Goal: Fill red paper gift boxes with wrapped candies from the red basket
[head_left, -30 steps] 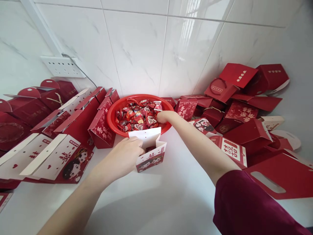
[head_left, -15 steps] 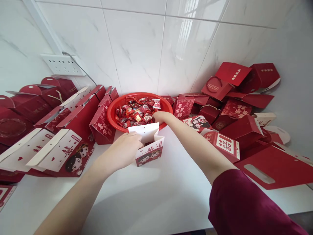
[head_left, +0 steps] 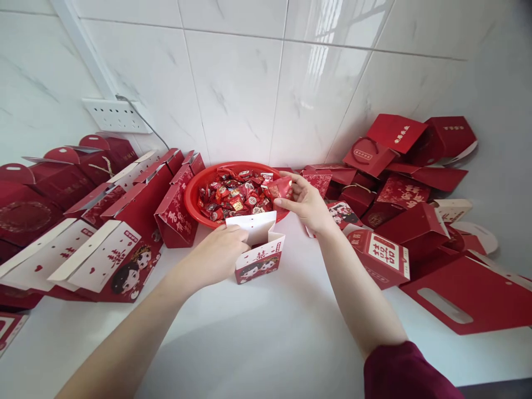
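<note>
My left hand (head_left: pixel 224 247) grips the side of a small white and red gift box (head_left: pixel 260 260), which stands upright on the table with its top flaps raised. Cartoon faces are printed on the box's front. Just behind it sits a round red plastic basin (head_left: pixel 192 208) full of wrapped candies (head_left: pixel 235 194). Over the basin's right rim, my right hand (head_left: pixel 305 198) pinches a red wrapped candy (head_left: pixel 281 188) between thumb and fingers. The fingertips of my left hand are partly hidden behind the box flap.
Upright red and white boxes (head_left: pixel 100 257) line the left side of the white table (head_left: pixel 257 338). On the right lies a loose heap of red boxes (head_left: pixel 399 216), with a flat red handled box (head_left: pixel 477 293) nearest me. A socket strip (head_left: pixel 116 116) is on the tiled wall.
My right hand has risen out of the basin, moving right with a red candy in its fingers. My left hand still holds the gift box in about the same spot.
</note>
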Demonstrator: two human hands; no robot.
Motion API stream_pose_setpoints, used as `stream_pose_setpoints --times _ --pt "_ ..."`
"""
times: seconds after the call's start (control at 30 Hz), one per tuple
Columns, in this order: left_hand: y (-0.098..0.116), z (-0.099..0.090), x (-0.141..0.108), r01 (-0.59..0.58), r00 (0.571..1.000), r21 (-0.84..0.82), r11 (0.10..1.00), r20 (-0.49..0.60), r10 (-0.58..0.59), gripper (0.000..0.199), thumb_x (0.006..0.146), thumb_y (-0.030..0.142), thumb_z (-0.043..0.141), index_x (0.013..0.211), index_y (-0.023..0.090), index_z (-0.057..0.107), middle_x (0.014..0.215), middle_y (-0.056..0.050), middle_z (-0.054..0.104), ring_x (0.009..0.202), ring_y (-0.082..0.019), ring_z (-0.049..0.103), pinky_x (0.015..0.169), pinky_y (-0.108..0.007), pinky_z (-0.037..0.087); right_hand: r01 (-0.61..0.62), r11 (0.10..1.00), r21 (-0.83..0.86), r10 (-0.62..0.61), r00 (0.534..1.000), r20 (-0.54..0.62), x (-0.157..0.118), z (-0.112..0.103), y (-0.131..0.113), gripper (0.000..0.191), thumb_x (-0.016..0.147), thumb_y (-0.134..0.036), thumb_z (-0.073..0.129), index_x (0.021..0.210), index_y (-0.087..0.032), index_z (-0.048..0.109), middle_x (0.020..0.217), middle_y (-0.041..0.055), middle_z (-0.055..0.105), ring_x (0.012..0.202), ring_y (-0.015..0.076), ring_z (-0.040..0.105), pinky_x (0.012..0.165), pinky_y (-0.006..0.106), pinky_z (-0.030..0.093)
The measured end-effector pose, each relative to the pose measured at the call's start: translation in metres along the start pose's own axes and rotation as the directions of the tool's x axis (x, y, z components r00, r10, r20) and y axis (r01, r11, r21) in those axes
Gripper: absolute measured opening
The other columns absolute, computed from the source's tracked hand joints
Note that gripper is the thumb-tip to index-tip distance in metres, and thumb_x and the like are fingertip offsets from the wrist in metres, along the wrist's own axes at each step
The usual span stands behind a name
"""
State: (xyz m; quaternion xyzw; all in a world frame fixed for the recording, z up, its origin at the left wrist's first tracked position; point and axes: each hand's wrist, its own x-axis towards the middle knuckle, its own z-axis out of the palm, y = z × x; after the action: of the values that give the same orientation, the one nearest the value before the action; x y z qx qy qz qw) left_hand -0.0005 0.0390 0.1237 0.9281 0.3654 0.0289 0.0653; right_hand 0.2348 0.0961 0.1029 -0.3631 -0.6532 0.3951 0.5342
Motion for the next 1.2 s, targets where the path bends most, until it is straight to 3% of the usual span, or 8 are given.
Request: stream_pose_setpoints --times 0.23,0.37,0.5,0.6,0.7,0.9,1.07,1.2 --pt "-0.003 -0.013 -0.008 -0.095 0.989 -0.031 0.995 -0.119 0.091 0.035 0.086 0.001 0.040 0.099 0.021 0.064 0.103 -0.002 0.065 0.100 -0.019 0.058 0.104 -0.041 0.034 0.180 0.984 -0.007 -0.180 0.980 -0.084 -0.014 -0.003 -0.020 0.062 0.080 -0.029 0.075 0.135 -0.021 0.050 0.121 0.0093 0.069 0.108 0.0206 0.068 0.096 0.038 0.057" --pt "0.005 -0.024 -0.014 -0.055 0.921 -0.113 0.992 -0.390 0.007 0.024 0.093 0.009 0.044 0.105 0.021 0.062 0.109 -0.004 0.062 0.106 -0.020 0.055 0.100 -0.037 0.039 0.320 0.930 -0.181 -0.333 0.942 -0.044 -0.029 0.006 -0.032 0.059 0.084 -0.019 0.068 0.140 -0.025 0.048 0.109 0.0040 0.073 0.105 0.0203 0.069 0.097 0.042 0.056" --pt "0.016 -0.029 -0.022 -0.044 0.808 -0.373 0.927 -0.559 -0.187 0.013 0.097 0.025 0.052 0.100 0.019 0.063 0.099 -0.003 0.063 0.093 -0.017 0.059 0.084 -0.030 0.046 0.558 0.703 -0.441 -0.597 0.800 0.060 -0.043 0.021 -0.045 0.057 0.085 -0.008 0.062 0.136 -0.033 0.054 0.098 -0.0040 0.076 0.100 0.0185 0.069 0.119 0.053 0.034" --pt "0.021 -0.032 -0.027 -0.049 0.877 -0.577 0.816 -0.415 -0.241 0.030 0.100 0.035 0.047 0.081 0.018 0.061 0.076 0.000 0.058 0.068 -0.013 0.054 0.060 -0.027 0.042 0.672 0.492 -0.553 -0.735 0.661 0.149 -0.049 0.028 -0.049 0.056 0.087 -0.005 0.057 0.132 -0.039 0.057 0.092 -0.0078 0.077 0.083 0.0161 0.070 0.121 0.050 0.031" --pt "0.022 -0.034 -0.027 -0.052 0.904 -0.605 0.794 -0.367 -0.221 0.035 0.101 0.035 0.043 0.077 0.017 0.061 0.073 0.000 0.056 0.067 -0.013 0.052 0.059 -0.027 0.040 0.706 0.425 -0.567 -0.781 0.603 0.165 -0.050 0.030 -0.052 0.051 0.087 -0.007 0.060 0.126 -0.040 0.061 0.094 -0.0079 0.076 0.077 0.0157 0.070 0.116 0.047 0.041" --pt "0.001 -0.023 -0.015 0.080 0.858 -0.280 0.957 -0.470 -0.209 0.031 0.100 0.029 0.047 0.084 0.019 0.072 0.109 -0.005 0.057 0.099 -0.018 0.057 0.088 -0.031 0.044 0.644 0.635 -0.427 -0.708 0.706 0.012 -0.048 0.022 -0.055 0.034 0.082 -0.013 0.073 0.112 -0.029 0.067 0.101 0.0015 0.076 0.091 0.0215 0.072 0.082 0.041 0.059" --pt "-0.005 -0.017 -0.011 0.154 0.969 -0.218 0.964 -0.158 -0.191 0.033 0.096 0.046 0.051 0.094 0.024 0.075 0.104 -0.005 0.059 0.096 -0.021 0.060 0.081 -0.033 0.047 0.577 0.770 -0.273 -0.607 0.794 -0.036 -0.052 0.014 -0.061 0.026 0.081 -0.018 0.076 0.105 -0.025 0.068 0.100 0.0037 0.076 0.094 0.0230 0.073 0.082 0.040 0.061" --pt "0.010 -0.025 -0.022 0.037 0.998 -0.186 0.982 0.060 -0.026 0.028 0.087 0.054 0.064 0.095 0.029 0.073 0.109 -0.002 0.064 0.102 -0.023 0.061 0.082 -0.032 0.047 0.624 0.767 -0.148 -0.622 0.780 0.069 -0.058 0.005 -0.073 0.031 0.078 -0.014 0.078 0.106 -0.026 0.069 0.098 0.0028 0.076 0.090 0.0236 0.073 0.077 0.039 0.062"
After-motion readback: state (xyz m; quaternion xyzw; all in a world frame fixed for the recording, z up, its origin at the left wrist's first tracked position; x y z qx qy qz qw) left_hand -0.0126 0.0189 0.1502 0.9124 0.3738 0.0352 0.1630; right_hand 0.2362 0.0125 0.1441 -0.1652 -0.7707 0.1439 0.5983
